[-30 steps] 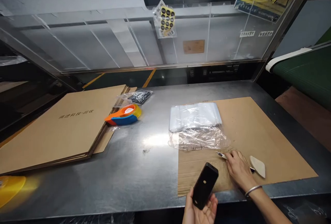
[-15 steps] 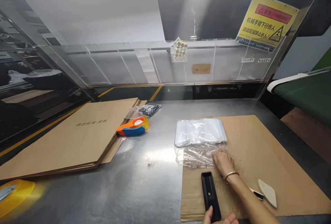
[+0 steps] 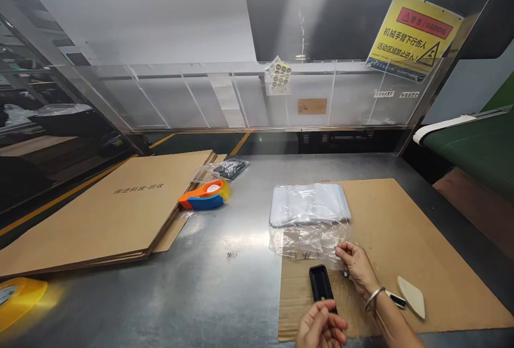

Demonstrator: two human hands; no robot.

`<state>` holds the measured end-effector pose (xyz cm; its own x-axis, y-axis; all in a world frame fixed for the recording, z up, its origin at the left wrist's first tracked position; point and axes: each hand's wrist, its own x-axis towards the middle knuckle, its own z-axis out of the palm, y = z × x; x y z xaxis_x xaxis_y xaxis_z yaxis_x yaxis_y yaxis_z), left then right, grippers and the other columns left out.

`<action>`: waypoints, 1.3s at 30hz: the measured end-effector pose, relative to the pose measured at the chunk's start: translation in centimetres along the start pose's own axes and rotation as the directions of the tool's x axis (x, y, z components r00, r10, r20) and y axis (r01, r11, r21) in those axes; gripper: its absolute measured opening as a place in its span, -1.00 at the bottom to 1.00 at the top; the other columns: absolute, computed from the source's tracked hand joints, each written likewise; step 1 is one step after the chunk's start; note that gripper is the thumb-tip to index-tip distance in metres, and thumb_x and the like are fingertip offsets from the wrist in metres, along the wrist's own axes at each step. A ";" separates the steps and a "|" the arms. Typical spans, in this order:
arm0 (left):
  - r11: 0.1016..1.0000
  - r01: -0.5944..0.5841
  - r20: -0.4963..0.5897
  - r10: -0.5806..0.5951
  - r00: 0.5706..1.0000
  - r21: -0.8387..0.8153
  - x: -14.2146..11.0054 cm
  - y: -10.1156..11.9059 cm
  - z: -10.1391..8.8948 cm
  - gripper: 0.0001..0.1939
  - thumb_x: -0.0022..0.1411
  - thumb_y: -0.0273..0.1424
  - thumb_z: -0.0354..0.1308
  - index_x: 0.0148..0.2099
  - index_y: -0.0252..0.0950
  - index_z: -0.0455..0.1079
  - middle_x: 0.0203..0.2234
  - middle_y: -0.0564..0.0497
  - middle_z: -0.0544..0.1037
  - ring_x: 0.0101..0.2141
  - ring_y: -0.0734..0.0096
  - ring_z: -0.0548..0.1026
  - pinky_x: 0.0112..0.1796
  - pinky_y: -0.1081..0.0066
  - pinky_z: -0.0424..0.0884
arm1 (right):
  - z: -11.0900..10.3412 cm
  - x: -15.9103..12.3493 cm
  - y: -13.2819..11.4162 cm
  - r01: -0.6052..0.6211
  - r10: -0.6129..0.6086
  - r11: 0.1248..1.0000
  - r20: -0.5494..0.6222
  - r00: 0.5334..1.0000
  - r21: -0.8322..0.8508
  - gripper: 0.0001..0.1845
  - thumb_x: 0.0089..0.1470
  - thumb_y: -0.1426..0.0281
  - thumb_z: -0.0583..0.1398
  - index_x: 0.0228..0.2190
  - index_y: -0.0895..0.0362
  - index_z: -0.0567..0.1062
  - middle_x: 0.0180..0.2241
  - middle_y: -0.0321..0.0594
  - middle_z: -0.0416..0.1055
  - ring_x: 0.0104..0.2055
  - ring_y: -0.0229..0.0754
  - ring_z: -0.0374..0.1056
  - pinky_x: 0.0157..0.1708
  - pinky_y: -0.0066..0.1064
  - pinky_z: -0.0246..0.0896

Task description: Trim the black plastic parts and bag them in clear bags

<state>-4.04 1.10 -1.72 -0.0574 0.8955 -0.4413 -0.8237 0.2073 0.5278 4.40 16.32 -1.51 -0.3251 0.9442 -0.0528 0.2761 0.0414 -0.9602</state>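
Note:
My right hand (image 3: 358, 269), with a bangle at its wrist, pinches the near right edge of a clear plastic bag (image 3: 307, 238). That loose edge lies in front of a stack of clear plastic bags (image 3: 310, 204). My left hand (image 3: 321, 326) is by the bottom of the view, its fingers half curled and apart, with nothing visible in them. It covers the lower end of a long black tray-like part (image 3: 320, 281), which lies on a cardboard sheet (image 3: 385, 241). Whether the left hand touches that part I cannot tell.
Flat cardboard (image 3: 100, 209) is stacked at the left of the metal table (image 3: 217, 289). Beside it are an orange-and-blue tape dispenser (image 3: 201, 201) and a bagged black item (image 3: 231, 168). A yellow tape roll (image 3: 24, 300) sits front left. A pale wedge-shaped piece (image 3: 412, 297) lies at right.
My left hand has risen and come off the black part's lower end, now in front of it. My right hand has drawn slightly nearer and to the right, its fingertips at the bag's edge.

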 end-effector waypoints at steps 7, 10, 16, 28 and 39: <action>0.912 -0.341 -0.210 0.388 0.897 0.230 1.1 2.1 3.1 -0.63 -0.09 -0.23 0.29 -0.27 -0.39 0.43 -0.51 -0.09 0.50 -0.58 0.47 0.38 -0.62 0.54 0.23 | -1.0 -3.8 -3.4 0.073 -0.081 0.990 0.067 0.994 0.121 -0.64 -0.01 0.12 0.17 -0.57 0.16 0.32 -0.59 -0.37 0.18 -0.50 -0.29 0.11 -0.49 -0.48 0.05; 0.771 -0.528 -0.210 0.616 0.759 0.356 0.4 2.5 4.7 -0.67 -0.11 -0.37 0.31 -0.23 -0.36 0.47 -0.32 -0.16 0.50 -0.28 0.26 0.43 -0.24 0.42 0.33 | -1.5 -5.2 -4.8 0.094 -0.110 0.989 0.138 0.984 0.118 -0.68 0.03 0.16 0.16 -0.53 0.17 0.39 -0.56 -0.33 0.25 -0.46 -0.26 0.16 -0.46 -0.47 0.09; 0.713 -0.563 0.050 0.601 0.798 0.417 -0.4 1.7 5.5 -0.60 -0.16 -0.51 0.30 -0.17 -0.34 0.48 -0.21 -0.22 0.51 -0.07 0.03 0.34 0.04 0.25 0.12 | -2.4 -7.3 -8.1 0.214 -0.220 0.975 0.333 0.917 0.058 -0.76 0.12 0.26 0.10 -0.40 0.12 0.49 -0.40 -0.23 0.42 -0.33 -0.17 0.31 -0.31 -0.41 0.19; 0.943 -0.297 -0.294 0.244 0.924 -0.151 0.1 4.5 3.5 -0.71 0.13 -0.48 0.13 -0.05 -0.35 0.30 -0.30 -0.18 0.56 -0.35 0.28 0.55 -0.37 0.39 0.49 | -1.5 -8.2 -3.3 -0.107 0.107 0.974 0.010 0.994 0.200 -0.38 -0.06 -0.03 0.15 -0.09 0.13 0.36 -0.20 -0.09 0.40 -0.18 -0.04 0.31 -0.21 -0.29 0.24; 0.972 -0.228 -0.229 0.209 0.951 -0.060 -0.4 3.2 1.6 -0.55 -0.02 -0.38 0.29 -0.06 -0.37 0.33 -0.36 -0.18 0.56 -0.39 0.26 0.54 -0.45 0.41 0.49 | -1.3 -7.9 -5.4 -0.256 0.131 0.808 0.261 0.956 0.530 -0.69 -0.02 0.15 0.22 -0.45 0.17 0.46 -0.47 -0.26 0.35 -0.39 -0.23 0.23 -0.36 -0.44 0.11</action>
<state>-5.77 2.08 1.31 -0.3560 0.8045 -0.4754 -0.8212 -0.0266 0.5700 6.65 9.05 4.48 -0.5111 0.8229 -0.2481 -0.1731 -0.3813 -0.9081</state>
